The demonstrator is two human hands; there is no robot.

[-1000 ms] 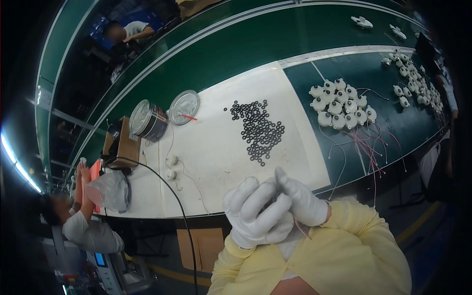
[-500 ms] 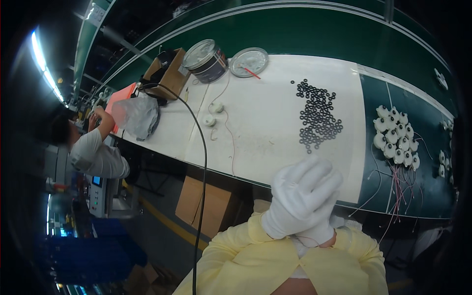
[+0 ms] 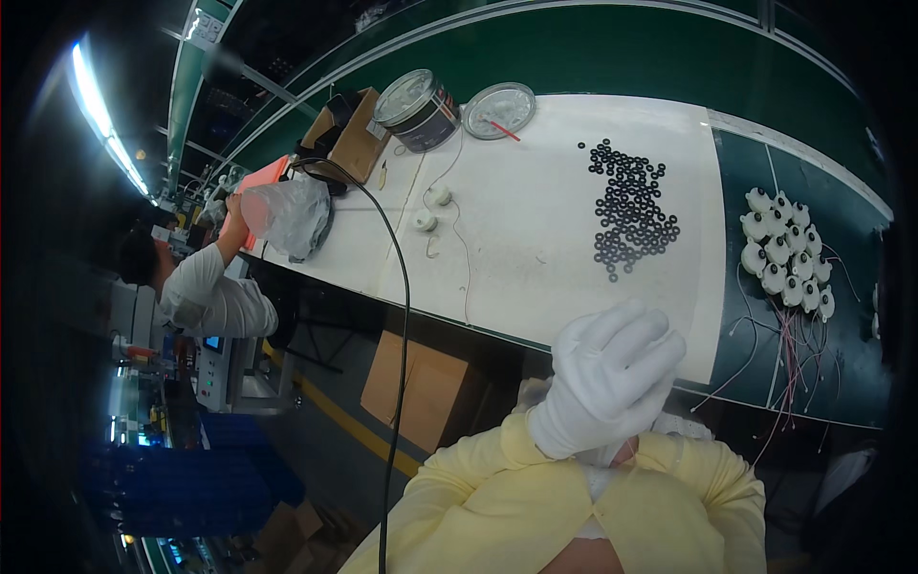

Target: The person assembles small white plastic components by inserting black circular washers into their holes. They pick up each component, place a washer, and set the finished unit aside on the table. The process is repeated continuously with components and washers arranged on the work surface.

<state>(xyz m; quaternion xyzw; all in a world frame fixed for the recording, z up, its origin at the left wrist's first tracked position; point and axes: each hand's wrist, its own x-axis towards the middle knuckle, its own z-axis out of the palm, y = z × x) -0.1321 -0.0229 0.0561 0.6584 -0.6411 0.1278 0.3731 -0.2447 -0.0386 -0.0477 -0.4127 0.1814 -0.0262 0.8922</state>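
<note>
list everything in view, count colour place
table: one, white and green, centre
rings: many, black, on white
wired parts: over twelve, white, on green
loose parts: two, white, left of rings
tub: one, dark, behind loose parts
lid: one, grey, right of tub
stick: one, red, on lid
box: one, brown, left of tub
bag: one, clear, near box
cable: one, black, left of centre
carton: one, brown, below table
co-worker: one, pale shirt, left
light: one strip, white, upper left
left hand: one, white glove, below rings
right hand: one, mostly hidden behind left
sleeves: two, yellow, bottom
</note>
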